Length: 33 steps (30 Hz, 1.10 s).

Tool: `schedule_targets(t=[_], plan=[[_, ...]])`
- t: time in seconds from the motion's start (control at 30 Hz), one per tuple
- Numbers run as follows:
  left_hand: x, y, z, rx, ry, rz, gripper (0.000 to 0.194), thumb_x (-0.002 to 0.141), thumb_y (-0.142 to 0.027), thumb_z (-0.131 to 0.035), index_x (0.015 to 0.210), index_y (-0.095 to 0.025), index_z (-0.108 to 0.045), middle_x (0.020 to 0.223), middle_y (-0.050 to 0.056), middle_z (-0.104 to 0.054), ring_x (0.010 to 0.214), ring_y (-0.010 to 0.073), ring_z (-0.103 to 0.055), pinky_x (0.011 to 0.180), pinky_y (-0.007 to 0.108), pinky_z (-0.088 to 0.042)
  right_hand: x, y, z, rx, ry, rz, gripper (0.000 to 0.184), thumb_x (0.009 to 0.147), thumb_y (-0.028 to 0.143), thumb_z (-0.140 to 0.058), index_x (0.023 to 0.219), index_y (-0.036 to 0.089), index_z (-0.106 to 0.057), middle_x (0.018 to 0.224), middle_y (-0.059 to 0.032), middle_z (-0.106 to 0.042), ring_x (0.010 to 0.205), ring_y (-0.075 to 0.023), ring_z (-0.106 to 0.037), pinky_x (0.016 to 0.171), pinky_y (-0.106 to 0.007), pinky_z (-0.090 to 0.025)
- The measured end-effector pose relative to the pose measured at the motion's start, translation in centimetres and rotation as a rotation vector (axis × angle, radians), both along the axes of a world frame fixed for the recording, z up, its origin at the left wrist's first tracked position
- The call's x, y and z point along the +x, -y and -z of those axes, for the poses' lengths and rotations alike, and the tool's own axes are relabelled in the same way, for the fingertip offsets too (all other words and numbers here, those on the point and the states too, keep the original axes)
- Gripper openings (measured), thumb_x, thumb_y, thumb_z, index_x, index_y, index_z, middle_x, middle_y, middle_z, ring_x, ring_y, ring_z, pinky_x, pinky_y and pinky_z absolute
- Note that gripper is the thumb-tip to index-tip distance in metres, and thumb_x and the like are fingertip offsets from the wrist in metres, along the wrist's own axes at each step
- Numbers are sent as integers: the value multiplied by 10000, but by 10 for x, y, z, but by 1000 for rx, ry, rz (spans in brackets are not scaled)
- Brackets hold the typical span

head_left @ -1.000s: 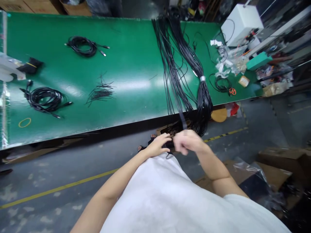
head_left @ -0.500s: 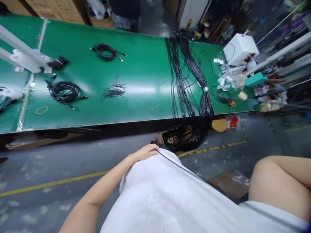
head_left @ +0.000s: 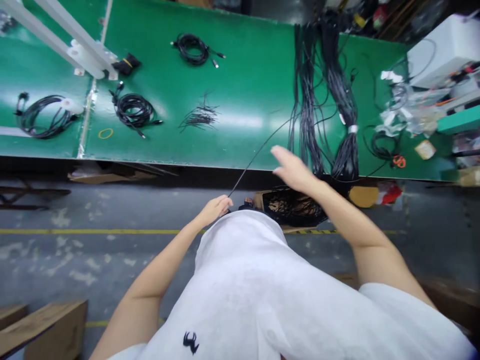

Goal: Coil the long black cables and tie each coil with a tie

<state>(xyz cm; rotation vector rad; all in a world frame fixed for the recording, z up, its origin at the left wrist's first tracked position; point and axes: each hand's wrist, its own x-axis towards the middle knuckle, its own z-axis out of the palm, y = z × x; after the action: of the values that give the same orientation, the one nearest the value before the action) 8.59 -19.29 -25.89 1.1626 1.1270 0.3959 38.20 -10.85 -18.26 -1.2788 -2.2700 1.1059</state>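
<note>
My left hand (head_left: 214, 207) is closed on a thin black cable (head_left: 258, 152) close to my white shirt. That cable runs taut up and to the right toward a long bundle of black cables (head_left: 307, 100) lying across the green table (head_left: 243, 75). My right hand (head_left: 294, 170) hovers over the table's front edge, fingers stretched out and blurred, near the cable and the bundle. A second, taped bundle (head_left: 347, 115) lies just right of the first, its ends hanging off the edge into a cardboard box (head_left: 292, 207).
Coiled black cables (head_left: 133, 107) (head_left: 193, 47) (head_left: 41, 115) lie on the table's left, with loose cable ties (head_left: 198, 117) and a yellow rubber band (head_left: 105, 133). A white frame (head_left: 67, 40) crosses at far left. Clutter, scissors (head_left: 398, 161) and a white box (head_left: 446, 47) sit right.
My right arm has swung back in from the right and reached forward to the table edge. The cable in my left hand now stretches toward the table. The view has shifted left.
</note>
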Motion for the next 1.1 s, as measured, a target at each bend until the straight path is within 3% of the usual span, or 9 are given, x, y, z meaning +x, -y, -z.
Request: schedule_targets(t=[0.07, 0.13, 0.27, 0.37, 0.5, 0.6, 0.67, 0.87, 1.1], plan=[[6, -9, -32, -83, 195, -10, 355, 909, -480, -529, 812, -149, -615, 536, -63, -370, 444, 65, -338, 438, 176, -336, -43, 5, 32, 126, 53, -88, 450, 925, 231, -544, 1367, 151, -521, 1447, -145, -501, 1375, -275, -410, 1199, -518, -163], [-11, -20, -62, -150, 372, -183, 348, 889, -452, -596, 723, -146, -596, 508, -67, -347, 407, 47, -296, 374, 147, -302, -58, 8, 59, 176, 113, -172, 384, 964, 244, -460, 1323, 155, -563, 1329, -123, -609, 1262, -242, -532, 1174, -472, -246], [-84, -33, -102, -12, 693, -929, 410, 1028, -365, -339, 728, -156, -525, 497, -73, -335, 393, 16, -322, 351, 37, -282, 6, 2, 94, 101, 323, 53, 408, 995, 227, -290, 1168, 150, -652, 1219, -127, -672, 1129, -222, -622, 948, -342, -469], [-104, -31, -102, 21, 621, -1140, 378, 1047, -247, -267, 840, -129, -560, 538, -68, -453, 453, -16, -444, 462, -5, -378, 48, 10, 95, 100, 539, -2, 353, 970, 245, -372, 1133, 162, -674, 1121, -130, -709, 1010, -243, -665, 778, -313, -482], [-48, -15, -70, 11, 216, -736, 267, 920, -356, -591, 967, -98, -641, 792, 50, -694, 695, 96, -667, 653, 186, -559, 4, 39, 39, 125, 336, -421, 319, 983, 325, -410, 1099, 222, -690, 973, -65, -739, 865, -178, -672, 630, -250, -395], [-1, 2, -59, 27, 110, -313, 388, 890, -452, -609, 1083, -120, -664, 979, 99, -722, 924, 165, -690, 873, 290, -542, -50, 32, -6, 182, 154, -357, 349, 999, 354, -388, 1064, 212, -700, 995, -52, -738, 877, -168, -658, 645, -251, -371], [12, 9, -62, -14, 200, -218, 396, 902, -466, -588, 1090, -126, -668, 898, 74, -709, 858, 148, -678, 879, 299, -530, -66, 15, -19, 197, 129, -246, 336, 992, 345, -410, 1017, 203, -713, 993, -49, -739, 885, -177, -651, 663, -257, -366], [-1, -5, -79, -359, 529, -299, 380, 820, -384, -700, 1084, -112, -668, 584, -59, -450, 410, 20, -331, 402, 154, -351, -52, -16, 3, 104, -4, -154, 313, 968, 361, -464, 1011, 199, -728, 1013, -34, -731, 931, -178, -640, 766, -266, -403], [-4, -11, -85, -492, 528, -237, 321, 794, -328, -706, 1004, -87, -699, 553, -58, -412, 388, 3, -274, 351, 112, -244, -52, -19, 26, 11, -134, -118, 369, 957, 422, -454, 1006, 191, -739, 1013, -41, -728, 927, -174, -643, 813, -275, -426]])
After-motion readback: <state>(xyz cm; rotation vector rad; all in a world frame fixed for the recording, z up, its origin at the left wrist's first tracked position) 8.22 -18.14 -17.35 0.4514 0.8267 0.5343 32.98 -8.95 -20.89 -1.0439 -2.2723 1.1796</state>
